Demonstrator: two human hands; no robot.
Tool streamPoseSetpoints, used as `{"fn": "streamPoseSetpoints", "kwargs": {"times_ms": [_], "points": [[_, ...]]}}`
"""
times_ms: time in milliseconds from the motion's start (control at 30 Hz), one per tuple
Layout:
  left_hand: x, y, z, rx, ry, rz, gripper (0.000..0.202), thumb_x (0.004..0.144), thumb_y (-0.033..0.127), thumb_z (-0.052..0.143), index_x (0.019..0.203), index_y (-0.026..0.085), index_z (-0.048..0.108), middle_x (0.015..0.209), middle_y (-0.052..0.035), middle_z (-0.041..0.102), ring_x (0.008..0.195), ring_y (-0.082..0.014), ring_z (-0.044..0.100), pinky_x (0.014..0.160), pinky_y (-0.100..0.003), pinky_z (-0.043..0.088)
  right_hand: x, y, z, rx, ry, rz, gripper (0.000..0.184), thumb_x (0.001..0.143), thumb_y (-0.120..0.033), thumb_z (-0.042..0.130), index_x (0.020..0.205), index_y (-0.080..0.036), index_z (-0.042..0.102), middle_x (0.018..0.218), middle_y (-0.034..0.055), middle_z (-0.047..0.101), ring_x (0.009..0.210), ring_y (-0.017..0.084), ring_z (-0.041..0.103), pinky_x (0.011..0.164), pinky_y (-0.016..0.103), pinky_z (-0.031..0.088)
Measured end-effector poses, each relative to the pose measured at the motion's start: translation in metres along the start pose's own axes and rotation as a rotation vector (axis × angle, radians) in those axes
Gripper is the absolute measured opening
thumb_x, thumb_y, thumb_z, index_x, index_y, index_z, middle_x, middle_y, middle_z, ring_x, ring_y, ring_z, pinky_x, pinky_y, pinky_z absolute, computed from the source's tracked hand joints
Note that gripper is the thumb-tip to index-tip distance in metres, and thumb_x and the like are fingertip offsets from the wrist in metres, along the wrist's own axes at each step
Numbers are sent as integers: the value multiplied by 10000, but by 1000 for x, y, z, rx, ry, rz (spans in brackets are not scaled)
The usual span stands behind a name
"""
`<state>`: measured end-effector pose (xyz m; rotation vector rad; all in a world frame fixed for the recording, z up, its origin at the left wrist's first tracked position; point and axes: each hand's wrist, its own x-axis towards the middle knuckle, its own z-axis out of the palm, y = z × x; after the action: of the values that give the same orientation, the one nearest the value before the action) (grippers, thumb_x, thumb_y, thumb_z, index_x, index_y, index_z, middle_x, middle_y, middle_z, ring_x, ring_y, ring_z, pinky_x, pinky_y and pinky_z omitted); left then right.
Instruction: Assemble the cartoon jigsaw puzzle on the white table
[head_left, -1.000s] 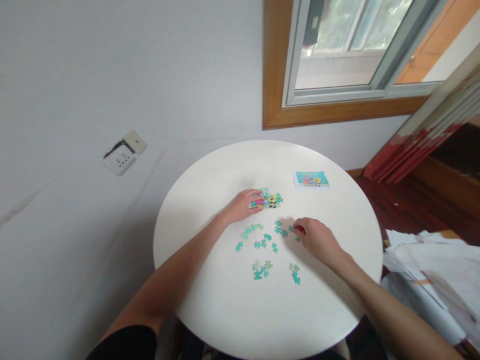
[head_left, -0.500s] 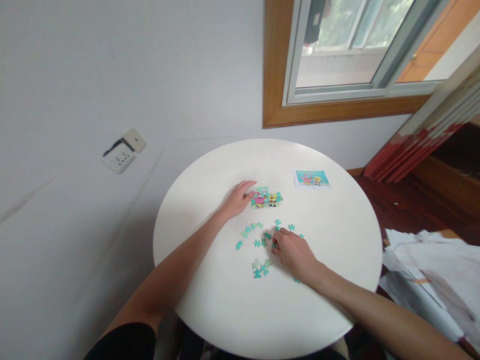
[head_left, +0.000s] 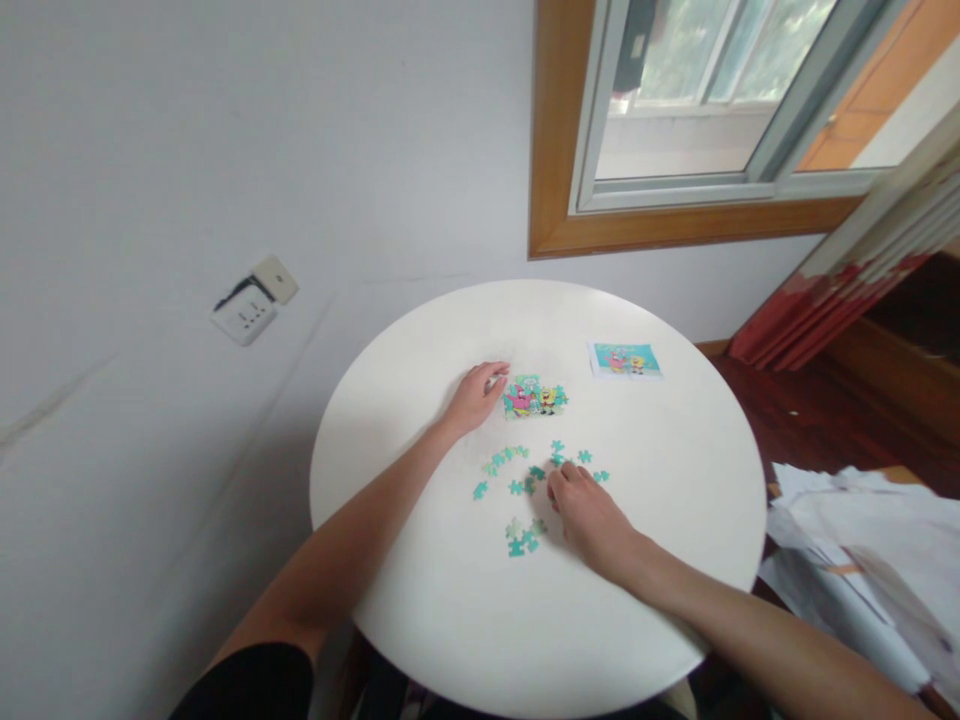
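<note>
A partly joined jigsaw puzzle with pink and yellow cartoon figures lies on the round white table. At its left edge rests my left hand, thumb and fingers apart with nothing between them. My right hand is lower and to the right, among loose teal puzzle pieces, its fingers curled and pressed together. Whatever it may hold is hidden under the fingers. To its left lie dark green pieces, and an arc of pale green pieces sits farther left. Another small cluster of pieces lies nearer me.
A printed picture card with the same figures lies at the table's back right. The wall with a socket stands behind the table, and a window is above it. Stacked papers are at the right, beside the table.
My right hand has shifted slightly, its fingers now drawn closer together just right of the dark green pieces. My left hand stays by the joined puzzle. The view has tilted a little.
</note>
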<state>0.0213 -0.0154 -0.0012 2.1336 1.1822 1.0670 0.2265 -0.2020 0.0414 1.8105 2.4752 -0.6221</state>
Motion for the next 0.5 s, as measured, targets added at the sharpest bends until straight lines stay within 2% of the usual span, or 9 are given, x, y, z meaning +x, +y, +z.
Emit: {"fn": "streamPoseSetpoints", "kwargs": {"times_ms": [133, 267, 333, 400, 500], "points": [[0, 7, -4, 24, -13, 21, 252, 949, 278, 504, 1103, 201, 688, 1121, -74, 688, 1057, -204, 632, 892, -336, 530, 13, 11, -11, 270, 84, -46, 213, 825, -30, 492, 898, -145, 655, 910, 80, 663, 835, 178, 595, 767, 275, 426], [-1, 19, -5, -9, -69, 47, 217, 933, 299, 537, 973, 199, 725, 1003, -61, 709, 954, -197, 647, 850, -324, 526, 50, 31, -28, 785, 316, -100, 186, 842, -215, 542, 941, -157, 688, 703, 3, 624, 637, 137, 556, 643, 263, 449], [-2, 27, -5, -42, -116, 57, 202, 920, 308, 565, 951, 201, 733, 975, -54, 721, 936, -197, 652, 854, -324, 519, 72, 38, -34, 1044, 411, -55, 207, 797, -327, 615, 869, -146, 687, 641, 3, 624, 592, 141, 570, 609, 277, 480], [-4, 33, -3, -91, -138, 37, 193, 902, 325, 595, 947, 201, 736, 971, -51, 733, 922, -198, 662, 840, -323, 521, 92, 41, -37, 1257, 450, -14, 258, 712, -387, 714, 805, -149, 677, 657, 26, 672, 624, 161, 629, 643, 304, 531], [-7, 37, 3, -218, -132, -53, 213, 870, 365, 640, 950, 192, 735, 968, -57, 747, 894, -200, 680, 801, -318, 533, 113, 39, -36, 1412, 476, 21, 332, 602, -405, 814, 768, -151, 678, 680, 55, 719, 657, 192, 684, 665, 323, 568]]}}
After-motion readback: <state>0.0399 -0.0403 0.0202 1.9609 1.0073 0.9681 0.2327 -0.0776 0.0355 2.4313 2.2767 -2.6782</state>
